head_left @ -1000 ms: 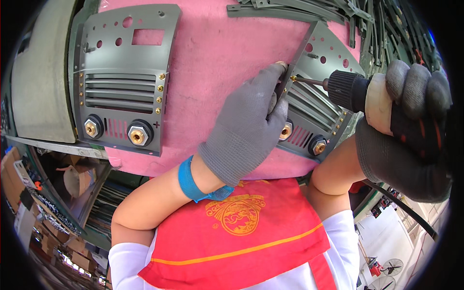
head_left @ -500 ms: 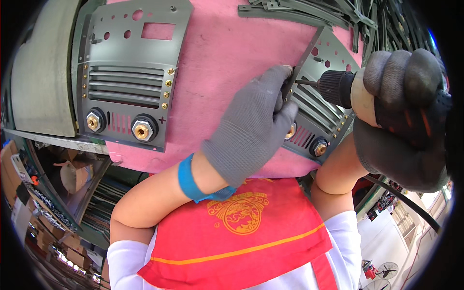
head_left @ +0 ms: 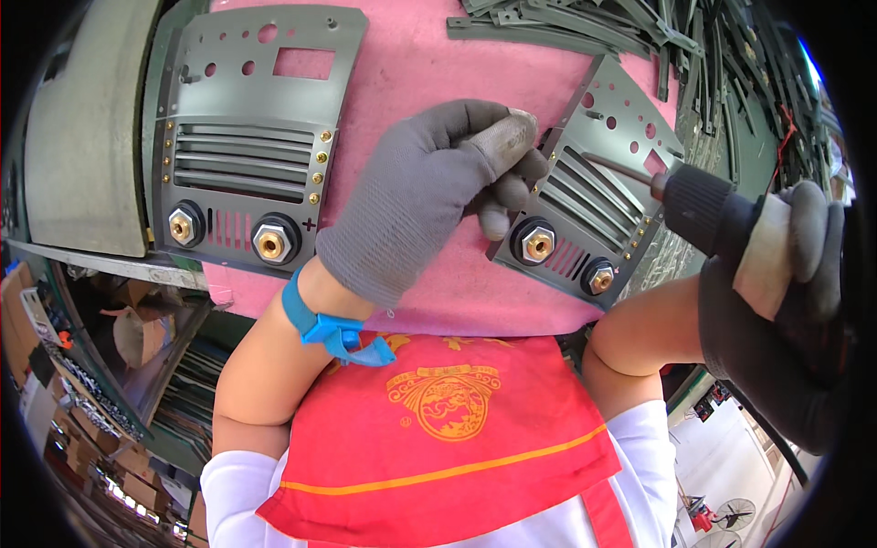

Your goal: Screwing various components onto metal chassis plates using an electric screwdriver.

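Observation:
My left hand (head_left: 420, 187), in a grey glove, is raised over the left edge of a grey metal panel (head_left: 568, 137). Its thumb and fingertips are pressed together; anything between them is too small or hidden to make out. Gripped in my gloved right hand (head_left: 808, 247) is a black power screwdriver (head_left: 702, 208), its long thin bit pointing left above the panel's slotted vent. That panel lies tilted, with two brass-centred round sockets and small brass screws along its right side. At the left, a similar panel (head_left: 237, 99) has brass screws on both sides of its vent.
Both panels lie on a pink padded surface (head_left: 438, 68). Grey metal strips (head_left: 548, 27) are heaped at the back right. A pale flat board (head_left: 87, 146) stands along the left, and shelves with boxes are below it. A cable hangs at the lower right.
My left hand has lifted off the right panel's edge and moved left, its fingers now pinched. The screwdriver has drawn back rightward and down, its bit away from the panel's left edge.

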`<state>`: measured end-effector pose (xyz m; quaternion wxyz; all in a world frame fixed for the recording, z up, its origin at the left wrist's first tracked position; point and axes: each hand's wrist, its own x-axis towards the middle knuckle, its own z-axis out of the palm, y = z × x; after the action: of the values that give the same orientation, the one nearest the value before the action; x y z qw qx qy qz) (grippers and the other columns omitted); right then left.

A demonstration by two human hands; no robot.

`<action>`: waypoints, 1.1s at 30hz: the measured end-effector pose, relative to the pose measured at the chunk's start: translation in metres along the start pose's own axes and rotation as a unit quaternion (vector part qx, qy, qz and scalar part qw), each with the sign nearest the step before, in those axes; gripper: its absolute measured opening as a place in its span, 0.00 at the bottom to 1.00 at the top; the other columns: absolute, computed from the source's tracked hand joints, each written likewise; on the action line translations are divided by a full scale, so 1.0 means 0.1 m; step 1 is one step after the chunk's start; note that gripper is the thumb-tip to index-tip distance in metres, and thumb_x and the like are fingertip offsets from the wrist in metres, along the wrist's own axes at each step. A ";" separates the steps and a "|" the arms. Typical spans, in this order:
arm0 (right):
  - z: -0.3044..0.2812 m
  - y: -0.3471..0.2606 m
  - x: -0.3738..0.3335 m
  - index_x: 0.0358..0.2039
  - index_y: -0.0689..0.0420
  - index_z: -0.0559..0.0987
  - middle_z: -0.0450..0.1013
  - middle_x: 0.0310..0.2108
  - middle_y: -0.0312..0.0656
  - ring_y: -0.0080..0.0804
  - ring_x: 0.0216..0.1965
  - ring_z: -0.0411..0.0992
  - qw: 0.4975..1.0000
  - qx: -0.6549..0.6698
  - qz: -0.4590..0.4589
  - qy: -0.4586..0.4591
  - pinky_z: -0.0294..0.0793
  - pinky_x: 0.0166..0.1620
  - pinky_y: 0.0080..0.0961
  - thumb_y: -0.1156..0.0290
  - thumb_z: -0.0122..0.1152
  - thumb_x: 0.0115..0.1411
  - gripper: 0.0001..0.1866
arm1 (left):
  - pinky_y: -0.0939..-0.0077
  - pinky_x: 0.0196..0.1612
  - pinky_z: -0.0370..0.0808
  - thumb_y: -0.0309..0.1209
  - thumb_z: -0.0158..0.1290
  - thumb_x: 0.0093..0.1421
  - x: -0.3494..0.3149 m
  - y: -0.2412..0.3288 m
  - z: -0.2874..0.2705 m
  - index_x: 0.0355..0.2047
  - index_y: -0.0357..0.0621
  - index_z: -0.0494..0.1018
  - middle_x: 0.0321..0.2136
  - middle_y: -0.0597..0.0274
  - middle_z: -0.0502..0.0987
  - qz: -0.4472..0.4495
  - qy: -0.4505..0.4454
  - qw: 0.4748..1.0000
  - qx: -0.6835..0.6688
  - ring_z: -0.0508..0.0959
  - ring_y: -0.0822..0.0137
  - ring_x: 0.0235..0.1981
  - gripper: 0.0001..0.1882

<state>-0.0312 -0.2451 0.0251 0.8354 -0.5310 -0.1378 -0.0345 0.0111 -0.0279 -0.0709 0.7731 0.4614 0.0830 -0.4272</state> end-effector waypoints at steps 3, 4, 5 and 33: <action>-0.15 -0.08 0.05 0.24 0.55 0.66 0.56 0.23 0.35 0.26 0.27 0.57 1.000 -0.012 -0.011 0.012 0.55 0.30 0.25 0.58 0.52 0.54 0.14 | 0.86 0.28 0.66 0.40 0.46 0.69 0.03 -0.03 0.03 0.56 0.37 0.67 0.36 0.64 0.76 -0.023 -0.040 0.999 -0.023 0.69 0.79 0.26 0.22; -0.11 -0.05 0.06 0.24 0.55 0.66 0.56 0.23 0.35 0.26 0.27 0.57 1.000 -0.017 -0.015 0.016 0.55 0.30 0.25 0.58 0.52 0.54 0.14 | 0.87 0.25 0.64 0.41 0.47 0.69 0.04 -0.06 0.06 0.55 0.38 0.67 0.35 0.66 0.76 -0.017 -0.048 0.997 -0.055 0.67 0.81 0.24 0.22; -0.08 -0.04 0.06 0.24 0.56 0.66 0.56 0.23 0.35 0.26 0.27 0.57 0.999 -0.019 -0.017 0.021 0.55 0.30 0.25 0.58 0.51 0.54 0.14 | 0.87 0.25 0.64 0.41 0.47 0.69 0.06 -0.10 0.06 0.55 0.38 0.67 0.35 0.66 0.76 -0.016 -0.048 0.997 -0.054 0.67 0.81 0.24 0.22; 0.14 0.18 0.09 0.24 0.60 0.66 0.55 0.22 0.36 0.27 0.25 0.53 0.985 -0.075 -0.066 0.139 0.55 0.31 0.27 0.61 0.49 0.56 0.14 | 0.90 0.19 0.55 0.48 0.44 0.69 0.00 -0.11 0.13 0.58 0.38 0.64 0.29 0.74 0.69 -0.057 -0.137 0.975 -0.164 0.56 0.84 0.18 0.27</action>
<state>-0.0213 -0.2237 0.0176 0.8000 -0.5721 -0.0517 -0.1734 -0.0002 -0.0403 -0.0706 0.8165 0.2598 0.0713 -0.5106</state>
